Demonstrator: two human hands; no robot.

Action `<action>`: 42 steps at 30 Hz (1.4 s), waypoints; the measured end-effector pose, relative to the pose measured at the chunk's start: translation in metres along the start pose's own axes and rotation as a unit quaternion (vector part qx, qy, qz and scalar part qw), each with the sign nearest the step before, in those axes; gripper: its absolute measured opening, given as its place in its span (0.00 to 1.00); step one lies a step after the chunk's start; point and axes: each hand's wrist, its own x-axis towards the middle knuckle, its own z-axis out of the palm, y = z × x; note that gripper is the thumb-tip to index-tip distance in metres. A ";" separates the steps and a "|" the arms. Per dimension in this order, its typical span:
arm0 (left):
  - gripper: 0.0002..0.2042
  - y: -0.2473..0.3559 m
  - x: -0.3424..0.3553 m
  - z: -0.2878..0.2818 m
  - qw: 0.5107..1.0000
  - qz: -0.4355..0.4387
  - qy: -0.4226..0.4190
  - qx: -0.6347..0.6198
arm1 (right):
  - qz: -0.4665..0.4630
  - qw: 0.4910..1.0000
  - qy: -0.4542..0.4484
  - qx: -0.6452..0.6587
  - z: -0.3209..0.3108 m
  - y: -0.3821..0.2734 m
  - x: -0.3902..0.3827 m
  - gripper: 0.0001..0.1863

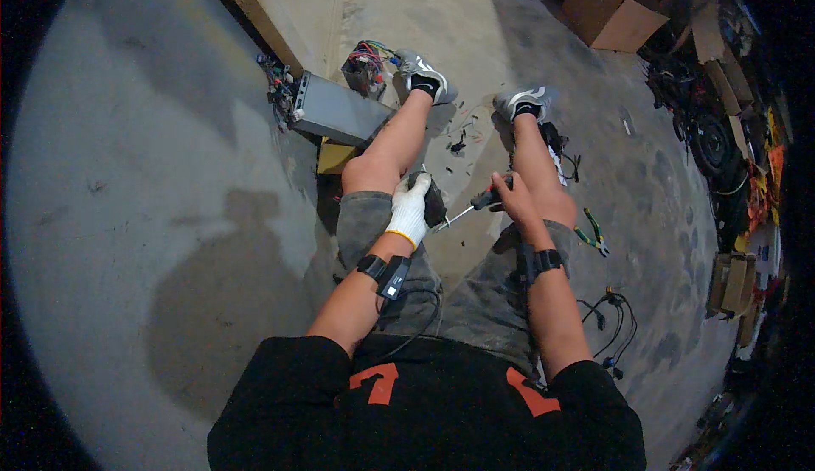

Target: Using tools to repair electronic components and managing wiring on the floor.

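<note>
In a white knitted glove, my left hand (411, 209) is closed around a dark, blocky part (435, 206) between my knees; its exact kind does not show. My bare right hand (514, 199) grips the dark handle of a screwdriver (485, 199). The screwdriver's metal shaft slants down to the left, its tip at the lower edge of the dark part. Whether the tip touches it, I cannot tell. Small dark scraps (459, 143) lie on the floor beyond my hands.
Left of my leg lies a grey metal case (340, 109), beside a wire-filled box (367, 70). Green-handled pliers (593, 233) and black cables (617, 318) rest on the floor at right. A cardboard box (609, 9) and piled clutter line the far right.
</note>
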 end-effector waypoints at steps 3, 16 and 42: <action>0.08 -0.005 0.010 -0.010 0.999 0.024 0.027 0.029 | -0.021 0.981 -0.050 0.188 0.012 -0.019 -0.018 0.23; 0.14 0.025 -0.038 0.022 0.976 -0.052 -0.205 -0.047 | -0.037 0.939 -0.056 0.336 0.005 -0.013 -0.014 0.20; 0.06 0.008 -0.015 0.005 0.968 -0.160 -0.152 -0.119 | -0.097 0.935 0.160 0.302 -0.026 -0.019 -0.012 0.38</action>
